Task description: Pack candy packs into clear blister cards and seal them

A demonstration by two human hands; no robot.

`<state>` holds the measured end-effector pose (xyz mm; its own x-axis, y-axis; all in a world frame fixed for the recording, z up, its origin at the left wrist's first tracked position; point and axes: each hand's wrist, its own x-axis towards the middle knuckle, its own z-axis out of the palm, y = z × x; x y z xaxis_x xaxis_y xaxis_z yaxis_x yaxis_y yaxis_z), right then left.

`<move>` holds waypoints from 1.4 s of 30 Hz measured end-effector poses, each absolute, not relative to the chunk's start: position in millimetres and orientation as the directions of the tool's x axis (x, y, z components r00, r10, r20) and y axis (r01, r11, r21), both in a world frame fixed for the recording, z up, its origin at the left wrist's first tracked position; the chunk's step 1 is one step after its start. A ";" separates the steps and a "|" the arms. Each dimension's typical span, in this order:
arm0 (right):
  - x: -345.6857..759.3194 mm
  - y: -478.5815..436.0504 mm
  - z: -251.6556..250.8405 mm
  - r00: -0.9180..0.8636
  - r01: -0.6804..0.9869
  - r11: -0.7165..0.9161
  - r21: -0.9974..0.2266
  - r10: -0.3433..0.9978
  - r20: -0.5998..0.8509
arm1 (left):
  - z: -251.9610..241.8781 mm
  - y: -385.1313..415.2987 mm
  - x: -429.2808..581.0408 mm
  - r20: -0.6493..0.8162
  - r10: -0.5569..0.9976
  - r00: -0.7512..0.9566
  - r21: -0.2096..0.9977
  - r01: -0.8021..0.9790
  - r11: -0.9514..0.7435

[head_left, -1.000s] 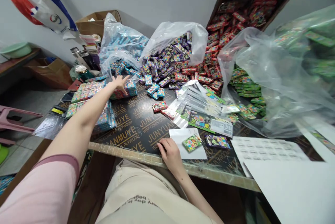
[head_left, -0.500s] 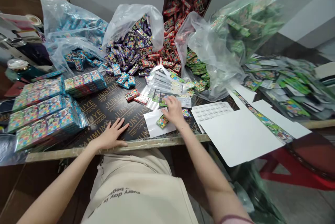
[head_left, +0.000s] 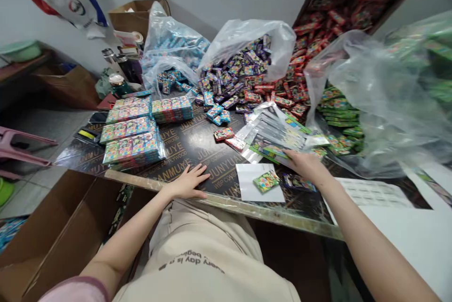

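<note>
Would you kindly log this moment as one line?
left hand: flat on table | right hand: on printed bag stack | green packet: on white sheet

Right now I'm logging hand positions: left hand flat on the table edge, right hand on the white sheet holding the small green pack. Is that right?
Not quite. The left hand does lie flat at the table edge, but the right hand is on the printed bags, beyond the white sheet and its green pack. The head view shows it.

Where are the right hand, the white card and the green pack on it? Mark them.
right hand [head_left: 305, 164], head view, back of the hand.
white card [head_left: 249, 188], head view, bare left part.
green pack [head_left: 267, 181], head view, printed face.
</note>
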<state>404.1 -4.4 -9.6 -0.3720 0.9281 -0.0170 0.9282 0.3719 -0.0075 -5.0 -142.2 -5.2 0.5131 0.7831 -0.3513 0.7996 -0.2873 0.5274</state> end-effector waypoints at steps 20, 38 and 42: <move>209.7 -128.0 53.3 -0.206 0.335 0.516 -0.789 0.857 0.473 | 34.1 -176.2 35.5 -0.112 0.884 0.455 0.887 -0.356 0.295; 199.3 -121.6 37.7 -0.166 0.127 0.267 -0.955 0.955 0.245 | 43.3 -172.6 15.6 -0.208 0.964 0.168 0.951 -0.196 0.239; 191.9 -129.4 23.2 -0.524 -0.059 -0.052 -0.997 0.852 -0.014 | 43.3 -168.2 15.2 -0.160 0.983 0.091 0.981 -0.093 0.169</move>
